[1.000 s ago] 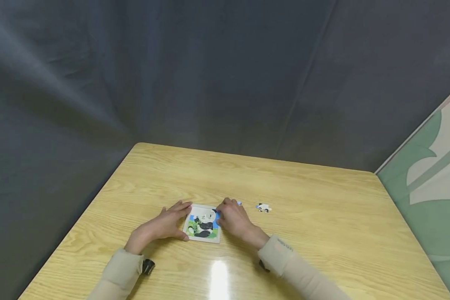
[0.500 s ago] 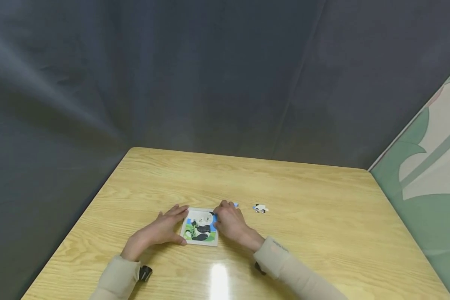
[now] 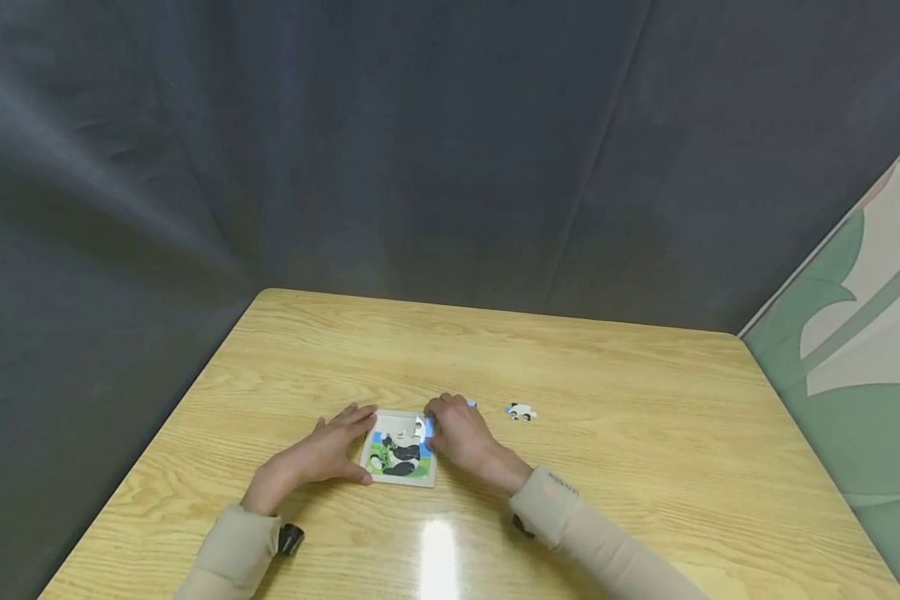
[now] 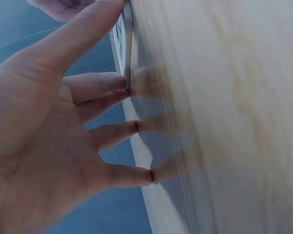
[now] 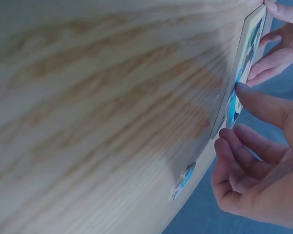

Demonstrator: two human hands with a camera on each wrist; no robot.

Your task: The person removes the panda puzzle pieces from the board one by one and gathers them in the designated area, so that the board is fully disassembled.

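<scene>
A small panda jigsaw in a pale tray point(image 3: 402, 483) lies on the table, its upper left part bare. My left hand point(image 3: 328, 450) is spread along the tray's left side; thumb and index fingertips touch its edge, and the fingers look fairly straight. At the upper right corner my right hand point(image 3: 461, 433) pinches a blue-and-white puzzle piece point(image 3: 422, 427) between thumb and fingers. In the right wrist view this piece point(image 5: 232, 109) stands at the tray's edge. Part of it is hidden by the fingers.
A loose white, black and blue piece point(image 3: 522, 412) lies to the right on the wooden table point(image 3: 615, 467). Another blue piece point(image 3: 472, 404) shows just behind my right hand, mostly hidden. A dark curtain point(image 3: 420, 167) hangs behind the table.
The upper right piece, which sat in line with the panda's face, now appears tilted or lifted in my right hand's fingers. My left hand has stayed on the tray.
</scene>
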